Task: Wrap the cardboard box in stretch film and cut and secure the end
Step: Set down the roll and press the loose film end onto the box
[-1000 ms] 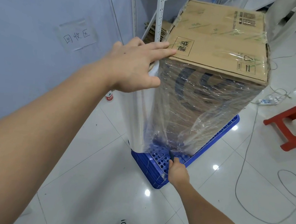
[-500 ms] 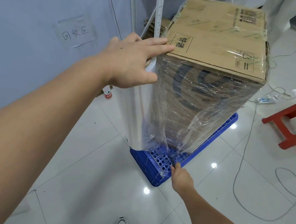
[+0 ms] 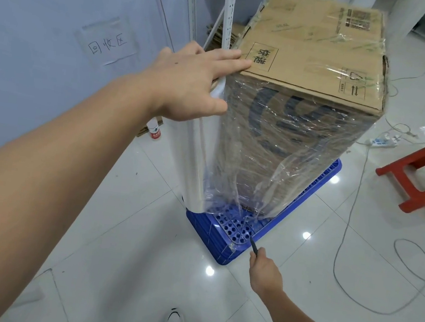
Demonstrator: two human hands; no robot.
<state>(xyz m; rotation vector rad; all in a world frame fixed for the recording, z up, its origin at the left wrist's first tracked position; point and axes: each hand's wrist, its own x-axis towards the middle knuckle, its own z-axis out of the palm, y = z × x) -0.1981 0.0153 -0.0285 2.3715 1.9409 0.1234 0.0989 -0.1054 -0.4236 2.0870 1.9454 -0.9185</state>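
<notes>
1. The tall cardboard box (image 3: 309, 73) is stood upright on a blue plastic pallet (image 3: 226, 233) on the white tiled floor (image 3: 119, 243), and its sides are seen covered in clear stretch film (image 3: 274, 152).
2. The left hand (image 3: 189, 82) is laid at the box's upper near-left corner, its fingers straight along the top edge and its thumb pressed against the film; the grip is released, not closed round anything.
3. A loose sheet of film is seen hanging from under that hand down to the pallet.
4. The right hand (image 3: 265, 274) is held low, just in front of the pallet's near corner, with its grip clenched round a thin dark cutting tool (image 3: 253, 246) whose tip is pointed toward the film's bottom edge.
5. A red stool (image 3: 420, 174) is stood well apart on the right, and grey cables (image 3: 356, 207) are spread across the floor.
</notes>
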